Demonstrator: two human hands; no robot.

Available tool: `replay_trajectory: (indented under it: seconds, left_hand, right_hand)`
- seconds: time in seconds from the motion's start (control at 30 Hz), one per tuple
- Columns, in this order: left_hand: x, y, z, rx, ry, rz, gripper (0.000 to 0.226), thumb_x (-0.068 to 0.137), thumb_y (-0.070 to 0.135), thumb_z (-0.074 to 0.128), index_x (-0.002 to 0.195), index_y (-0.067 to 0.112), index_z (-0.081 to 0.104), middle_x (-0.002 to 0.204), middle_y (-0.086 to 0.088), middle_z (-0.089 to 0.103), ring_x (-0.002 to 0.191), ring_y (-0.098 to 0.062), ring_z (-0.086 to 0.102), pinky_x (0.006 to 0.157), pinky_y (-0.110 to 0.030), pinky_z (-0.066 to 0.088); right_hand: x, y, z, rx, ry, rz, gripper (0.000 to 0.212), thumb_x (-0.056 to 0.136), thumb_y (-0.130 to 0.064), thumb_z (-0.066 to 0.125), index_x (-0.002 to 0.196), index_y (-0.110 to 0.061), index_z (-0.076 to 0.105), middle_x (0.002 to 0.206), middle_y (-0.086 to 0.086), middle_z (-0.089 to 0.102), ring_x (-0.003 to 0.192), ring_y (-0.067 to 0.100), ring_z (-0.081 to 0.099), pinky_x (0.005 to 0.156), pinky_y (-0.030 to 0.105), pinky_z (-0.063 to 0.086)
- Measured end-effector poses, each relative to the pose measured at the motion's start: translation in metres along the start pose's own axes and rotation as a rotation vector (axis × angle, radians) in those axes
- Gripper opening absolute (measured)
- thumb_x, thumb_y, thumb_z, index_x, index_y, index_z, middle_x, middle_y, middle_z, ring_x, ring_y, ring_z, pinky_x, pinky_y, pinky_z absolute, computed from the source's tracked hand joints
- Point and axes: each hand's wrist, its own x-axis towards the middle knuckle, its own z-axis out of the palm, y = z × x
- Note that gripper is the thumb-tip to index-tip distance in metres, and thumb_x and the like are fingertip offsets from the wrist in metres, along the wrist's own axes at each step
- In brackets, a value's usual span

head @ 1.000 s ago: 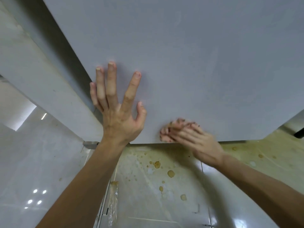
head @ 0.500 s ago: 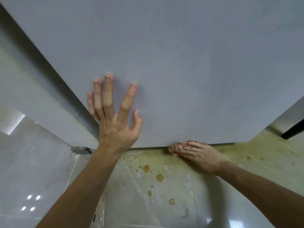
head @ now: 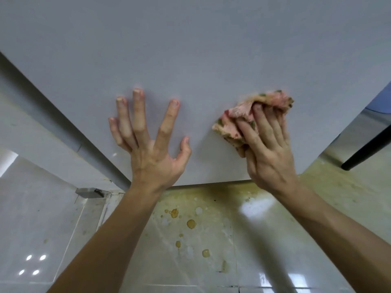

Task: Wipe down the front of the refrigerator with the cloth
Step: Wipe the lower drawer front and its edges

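The grey refrigerator front (head: pixel 190 49) fills the upper half of the head view, seen from close above. My left hand (head: pixel 152 149) presses flat against its lower part with fingers spread. To the right, my right hand (head: pixel 268 149) presses a crumpled pink cloth with green and tan patches (head: pixel 249 115) against the door. Its fingers lie over the cloth and bunch it near the door's lower right area. The door's bottom edge runs just below both hands.
Glossy tiled floor (head: pixel 201 240) below carries yellow-brown stains and drops. A pale cabinet side (head: pixel 42 140) runs along the left with a metal foot (head: pixel 88 192). A black leg (head: pixel 368 149) slants at the right edge.
My right hand with the cloth has moved up and to the right, from the door's bottom edge onto its face. The left hand stays pressed on the door.
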Motion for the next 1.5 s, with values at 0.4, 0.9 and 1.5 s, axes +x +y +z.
replay_trajectory:
  seconds: [0.4, 0.9, 1.5]
  left_hand:
    - [-0.007, 0.016, 0.006, 0.027, -0.07, -0.007, 0.081, 0.089, 0.047, 0.075, 0.156, 0.029, 0.034, 0.163, -0.018, 0.012, 0.154, -0.045, 0.008, 0.122, -0.071, 0.005]
    - [0.002, 0.054, 0.011, 0.034, -0.009, -0.014, 0.085, 0.077, 0.02, 0.072, 0.155, 0.03, 0.038, 0.164, -0.014, 0.016, 0.152, -0.046, 0.013, 0.124, -0.068, 0.016]
    - [0.021, 0.1, 0.019, -0.003, 0.047, 0.031, 0.087, 0.077, 0.014, 0.069, 0.156, 0.033, 0.036, 0.163, -0.013, 0.017, 0.152, -0.045, 0.016, 0.124, -0.067, 0.015]
  right_hand:
    - [-0.145, 0.039, 0.022, -0.192, -0.63, -0.244, 0.093, 0.086, -0.017, 0.066, 0.166, -0.028, 0.02, 0.159, -0.004, 0.045, 0.153, 0.017, 0.03, 0.132, 0.039, 0.002]
    - [-0.052, -0.003, 0.017, 0.118, 0.079, 0.434, 0.09, 0.089, 0.008, 0.035, 0.167, -0.024, 0.003, 0.173, -0.007, -0.019, 0.16, 0.024, -0.014, 0.13, 0.052, -0.003]
    - [-0.05, 0.043, -0.02, 0.195, -0.015, 0.497, 0.089, 0.101, 0.005, 0.042, 0.165, -0.032, -0.007, 0.169, -0.016, -0.025, 0.159, 0.018, -0.018, 0.129, 0.059, 0.003]
